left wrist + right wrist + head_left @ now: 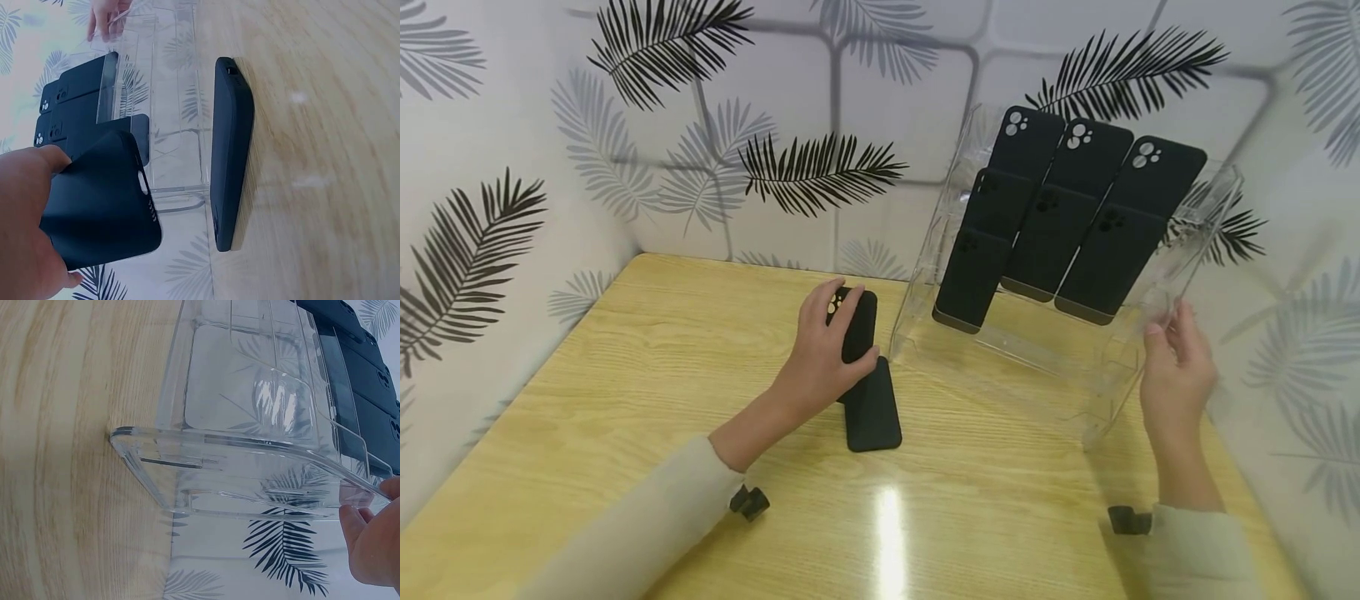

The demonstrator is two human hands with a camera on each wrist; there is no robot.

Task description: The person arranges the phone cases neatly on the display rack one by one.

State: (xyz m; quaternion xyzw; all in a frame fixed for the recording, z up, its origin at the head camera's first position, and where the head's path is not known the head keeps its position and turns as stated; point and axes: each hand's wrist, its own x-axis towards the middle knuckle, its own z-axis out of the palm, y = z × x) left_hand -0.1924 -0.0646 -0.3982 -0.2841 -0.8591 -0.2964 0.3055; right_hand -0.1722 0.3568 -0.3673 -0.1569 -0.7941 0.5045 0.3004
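My left hand (816,358) grips a black phone case (861,333) by its edges, fingers over the camera-hole end and thumb along the near side. In the left wrist view the held case (103,206) is lifted and tilted, its port slot showing. Beneath it, another black phone case (874,412) lies flat on the table. My right hand (1180,367) pinches the right side panel of a clear tiered display stand (1112,367). Several black phone cases (1097,250) lean in overlapping rows on this stand, camera holes upward.
The wood-grain table (700,325) meets a leaf-patterned backdrop (790,100) behind and at both sides. The transparent stand occupies the back right, with its right wall near the backdrop. Small black mounts show at both sleeves (647,508).
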